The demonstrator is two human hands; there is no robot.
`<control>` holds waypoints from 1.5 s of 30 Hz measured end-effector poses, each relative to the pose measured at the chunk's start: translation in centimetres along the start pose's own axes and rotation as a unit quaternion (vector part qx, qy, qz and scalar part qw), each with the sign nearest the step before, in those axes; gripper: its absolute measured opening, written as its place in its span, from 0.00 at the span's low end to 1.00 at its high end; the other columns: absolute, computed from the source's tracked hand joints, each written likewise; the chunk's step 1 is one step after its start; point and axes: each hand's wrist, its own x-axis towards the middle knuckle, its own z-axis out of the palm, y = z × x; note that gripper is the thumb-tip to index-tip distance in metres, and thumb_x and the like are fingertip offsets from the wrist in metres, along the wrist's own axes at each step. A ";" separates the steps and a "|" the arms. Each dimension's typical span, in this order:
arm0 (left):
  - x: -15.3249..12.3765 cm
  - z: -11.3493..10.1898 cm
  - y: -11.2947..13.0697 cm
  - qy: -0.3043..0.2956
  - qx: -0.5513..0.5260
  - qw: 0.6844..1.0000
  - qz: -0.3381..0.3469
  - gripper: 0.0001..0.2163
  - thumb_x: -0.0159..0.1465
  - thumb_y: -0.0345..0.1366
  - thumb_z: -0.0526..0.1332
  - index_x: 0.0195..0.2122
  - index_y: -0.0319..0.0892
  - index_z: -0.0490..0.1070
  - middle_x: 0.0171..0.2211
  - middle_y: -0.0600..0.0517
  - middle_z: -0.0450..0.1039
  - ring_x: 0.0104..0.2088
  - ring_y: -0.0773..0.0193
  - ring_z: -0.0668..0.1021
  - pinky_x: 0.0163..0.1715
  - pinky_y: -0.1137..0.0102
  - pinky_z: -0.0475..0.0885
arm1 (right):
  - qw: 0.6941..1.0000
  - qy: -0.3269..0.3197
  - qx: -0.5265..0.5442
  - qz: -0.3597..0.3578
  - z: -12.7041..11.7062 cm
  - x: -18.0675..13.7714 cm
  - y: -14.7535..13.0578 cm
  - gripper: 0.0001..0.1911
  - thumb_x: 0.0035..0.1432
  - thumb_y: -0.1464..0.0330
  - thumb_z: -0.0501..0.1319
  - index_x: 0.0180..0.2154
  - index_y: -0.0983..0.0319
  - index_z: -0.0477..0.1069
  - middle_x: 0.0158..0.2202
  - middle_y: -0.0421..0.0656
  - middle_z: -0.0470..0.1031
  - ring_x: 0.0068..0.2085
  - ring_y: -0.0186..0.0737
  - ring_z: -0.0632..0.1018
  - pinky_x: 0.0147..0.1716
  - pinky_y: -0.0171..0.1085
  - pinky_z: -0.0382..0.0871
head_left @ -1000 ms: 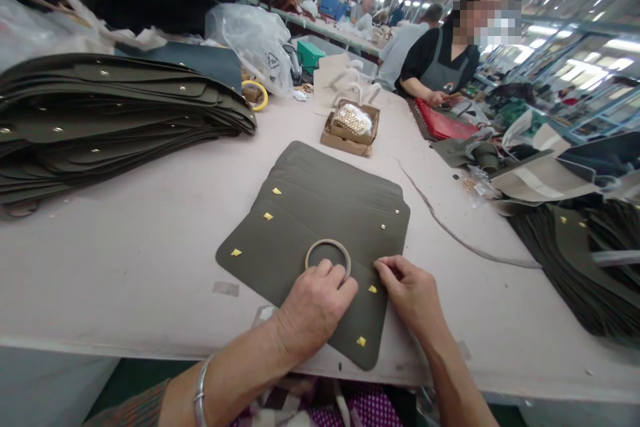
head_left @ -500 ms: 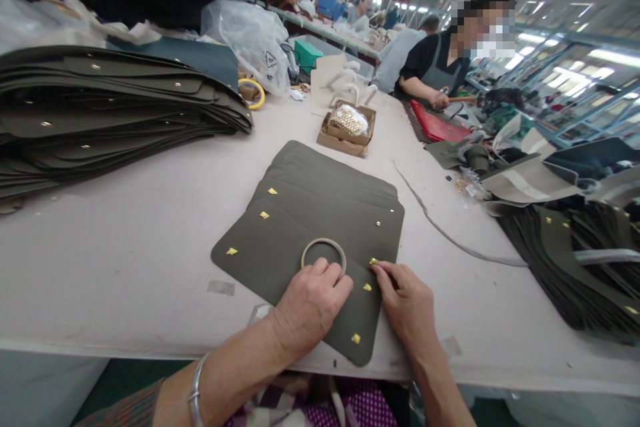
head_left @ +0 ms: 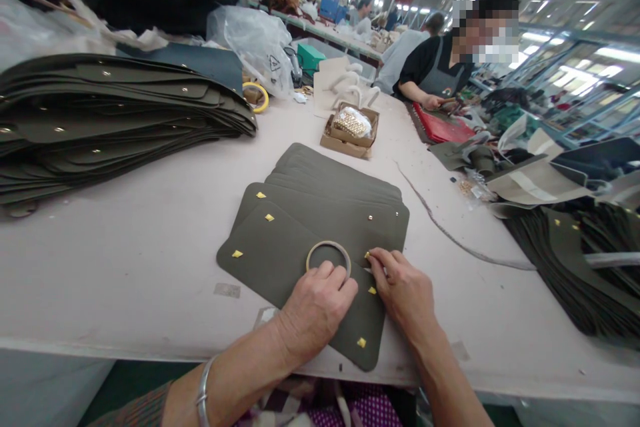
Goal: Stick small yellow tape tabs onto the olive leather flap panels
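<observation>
Several dark olive, round-cornered leather-like panels (head_left: 300,174) lie fanned in a stack before me. Small yellow tape pieces (head_left: 269,218) sit on the upper panels, and small metal studs (head_left: 371,218) show at the right. A narrow tape roll (head_left: 329,243) stands up in my left hand (head_left: 320,300), its fingers closed round the near edge above the top panel. My right hand (head_left: 405,284) pinches a yellow tape bit (head_left: 367,255) at the right side of the panel under the top one. Whether that bit is stuck down is hidden by the fingertips.
A thick pile of olive panels (head_left: 125,104) lies left, beside a yellow tape roll (head_left: 256,98). A cardboard box of gold studs (head_left: 353,127) stands ahead. More olive pieces (head_left: 565,267) lie right. A co-worker (head_left: 435,74) handles a red piece (head_left: 445,124) at the far side.
The panel beneath the top one has slid left, so more of its left edge shows. My right hand has moved slightly left with it. My left hand keeps hold of the tape roll.
</observation>
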 end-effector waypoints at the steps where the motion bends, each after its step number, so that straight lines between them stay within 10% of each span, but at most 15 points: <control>1: 0.0 0.0 0.1 -0.002 0.001 1.000 0.000 0.04 0.66 0.30 0.53 0.33 0.42 0.65 0.33 0.50 0.65 0.35 0.57 0.68 0.32 0.64 0.70 | 1.000 0.001 -0.007 -0.007 0.1 0.0 -0.2 0.14 0.66 0.63 0.51 0.42 0.57 0.74 0.32 0.42 0.77 0.26 0.34 0.75 0.23 0.33 0.57; 7: -0.1 -0.6 -0.2 -0.013 0.002 1.000 -0.004 0.05 0.66 0.28 0.53 0.35 0.41 0.66 0.35 0.49 0.67 0.37 0.58 0.68 0.35 0.64 0.71 | 0.999 -0.010 0.045 -0.025 0.1 0.1 -0.3 0.14 0.66 0.64 0.51 0.37 0.60 0.75 0.30 0.44 0.74 0.31 0.37 0.75 0.31 0.33 0.62; 21: 2.3 -2.4 -5.2 -0.007 0.098 0.993 0.067 0.06 0.63 0.35 0.59 0.39 0.41 0.66 0.38 0.48 0.67 0.40 0.56 0.68 0.41 0.62 0.67 | 0.957 -0.109 0.203 0.179 -0.4 0.4 1.2 0.08 0.55 0.63 0.59 0.32 0.59 0.75 0.27 0.39 0.77 0.29 0.38 0.76 0.29 0.34 0.63; 34: -0.8 -3.0 -4.6 -0.014 0.062 0.995 0.080 0.05 0.66 0.32 0.53 0.37 0.41 0.68 0.33 0.50 0.70 0.35 0.58 0.70 0.36 0.63 0.69 | 0.929 -0.220 0.282 0.093 -2.9 -2.2 1.4 0.09 0.54 0.65 0.60 0.26 0.58 0.77 0.25 0.39 0.78 0.27 0.37 0.75 0.25 0.34 0.63; 40: -0.2 -3.6 -3.4 0.094 -0.103 0.985 0.096 0.09 0.68 0.28 0.50 0.46 0.41 0.67 0.37 0.51 0.75 0.37 0.64 0.77 0.40 0.68 0.73 | 0.913 0.023 0.391 0.113 -3.0 -2.7 0.6 0.10 0.59 0.64 0.59 0.38 0.61 0.76 0.36 0.44 0.79 0.36 0.40 0.78 0.36 0.37 0.71; 45: 0.1 -4.0 -1.2 0.104 -0.143 0.981 0.083 0.12 0.69 0.30 0.51 0.53 0.41 0.62 0.40 0.51 0.77 0.37 0.65 0.79 0.37 0.70 0.75 | 0.899 0.078 0.432 -0.011 -3.2 -3.2 -2.0 0.09 0.60 0.72 0.58 0.43 0.60 0.73 0.40 0.44 0.78 0.41 0.38 0.77 0.41 0.37 0.71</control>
